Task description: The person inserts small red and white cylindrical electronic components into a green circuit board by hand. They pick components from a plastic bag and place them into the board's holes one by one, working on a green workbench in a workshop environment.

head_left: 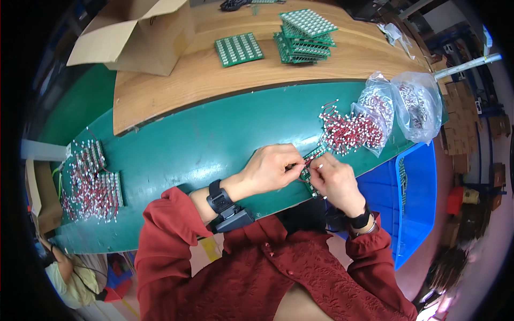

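A green circuit board point(316, 153) lies on the table, partly hidden beneath my two hands. My left hand point(272, 167) is closed in a pinch at the board's left side, with a thin red wire point(308, 160) at its fingertips. Close by on the right, my right hand point(336, 181) is also pinched, a small white connector point(320, 166) showing at its fingers. Just beyond the hands spreads a heap of short red and black wires with white connectors point(345, 131), spilling out of a clear plastic bag point(379, 99).
A second wire bag point(417, 104) sits at the right. Wired boards point(88, 182) lie at the far left of the green table point(176, 144). On the wooden shelf are stacked boards point(305, 40), a single board point(239, 49) and a cardboard box point(144, 43). A blue bin point(420, 198) stands lower right.
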The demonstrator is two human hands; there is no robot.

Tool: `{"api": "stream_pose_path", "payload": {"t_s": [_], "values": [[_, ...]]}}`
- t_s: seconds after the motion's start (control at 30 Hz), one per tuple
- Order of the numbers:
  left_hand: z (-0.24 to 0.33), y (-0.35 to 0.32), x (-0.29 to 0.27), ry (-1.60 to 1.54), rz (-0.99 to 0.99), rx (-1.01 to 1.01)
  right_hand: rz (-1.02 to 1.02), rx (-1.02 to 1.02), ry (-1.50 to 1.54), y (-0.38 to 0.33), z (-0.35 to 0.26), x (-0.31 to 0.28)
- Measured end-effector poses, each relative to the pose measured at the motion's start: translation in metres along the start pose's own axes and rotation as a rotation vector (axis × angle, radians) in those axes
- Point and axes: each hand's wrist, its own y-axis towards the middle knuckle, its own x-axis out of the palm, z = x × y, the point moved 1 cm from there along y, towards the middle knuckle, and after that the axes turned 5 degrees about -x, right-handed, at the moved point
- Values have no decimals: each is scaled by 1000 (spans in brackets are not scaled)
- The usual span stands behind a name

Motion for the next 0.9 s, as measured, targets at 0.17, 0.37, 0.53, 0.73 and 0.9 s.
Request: {"api": "stream_pose_path", "payload": {"t_s": [0.17, 0.37, 0.53, 0.73, 0.9], "values": [[0, 2, 1, -2, -24, -8, -155, -107, -371, 3, -27, 1], [3, 7, 1, 6, -13, -26, -104, -89, -354, 2, -23, 1], [4, 4, -2, 28, -9, -18, 101, 71, 86, -21, 7, -15], [6, 5, -2, 30, -26, -19, 308, 471, 102, -46, 49, -22], [9, 6, -3, 8, -37, -52, 221, 435, 15, -34, 49, -14]]}}
